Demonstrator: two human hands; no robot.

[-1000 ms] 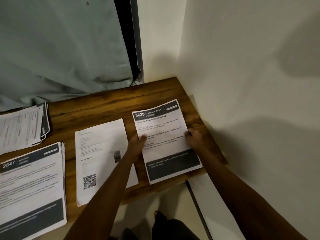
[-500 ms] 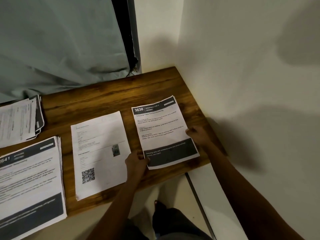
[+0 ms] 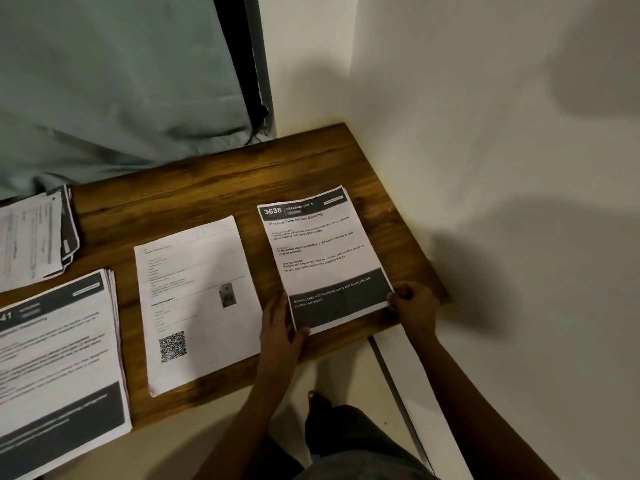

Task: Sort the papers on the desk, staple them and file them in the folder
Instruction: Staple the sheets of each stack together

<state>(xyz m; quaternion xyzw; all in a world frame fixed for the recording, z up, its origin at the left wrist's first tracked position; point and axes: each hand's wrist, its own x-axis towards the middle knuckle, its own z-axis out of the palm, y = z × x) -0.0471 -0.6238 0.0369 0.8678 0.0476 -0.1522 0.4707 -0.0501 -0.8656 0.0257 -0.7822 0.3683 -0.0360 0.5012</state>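
Observation:
A printed sheet headed "3638 Dressing Table" [image 3: 317,251] lies on the right part of the wooden desk [image 3: 214,188], apparently with more sheets under it. My left hand [image 3: 282,329] grips its lower left corner. At the lower right corner my right hand [image 3: 414,304] pinches the edge. To its left lies a white page with a QR code [image 3: 194,299]. A thick pile with a dark footer band [image 3: 59,368] fills the left edge. Another pile [image 3: 34,237] sits turned sideways at the far left. No stapler or folder is in view.
A white wall [image 3: 485,168] runs along the desk's right edge and meets the back corner. A grey-green curtain [image 3: 104,81] hangs behind the desk. The desk's front edge [image 3: 221,375] is close to my legs, with pale floor below.
Both hands have slid down the "3638" sheets from the middle of the side edges to the bottom corners. The sheets stay flat on the desk, squared up.

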